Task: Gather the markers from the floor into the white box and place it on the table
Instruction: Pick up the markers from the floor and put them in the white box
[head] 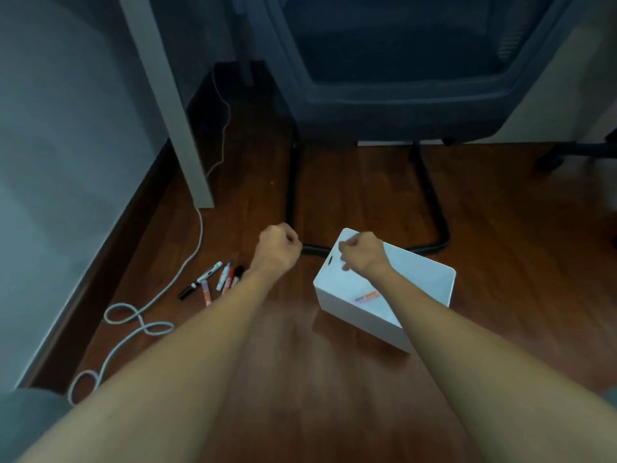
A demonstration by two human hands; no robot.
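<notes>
A white box (pixel 354 312) stands open on the wooden floor, right of centre. One orange-pink marker (pixel 367 297) lies inside it. Several markers (pixel 218 279) lie in a loose bunch on the floor to the left: a black-and-white one and some red and pink ones. My left hand (pixel 277 243) is a closed fist above the floor, just right of the bunch, with nothing visible in it. My right hand (pixel 362 252) hovers over the box's far-left corner, by the handle slot. Its fingers are loosely curled, its thumb is apart, and it holds nothing.
A white cable (pixel 147 305) loops across the floor left of the markers, along the wall's skirting. A grey table leg (pixel 187 128) stands behind them. A dark office chair (pixel 394 61) with a black tube base (pixel 437 212) stands just behind the box.
</notes>
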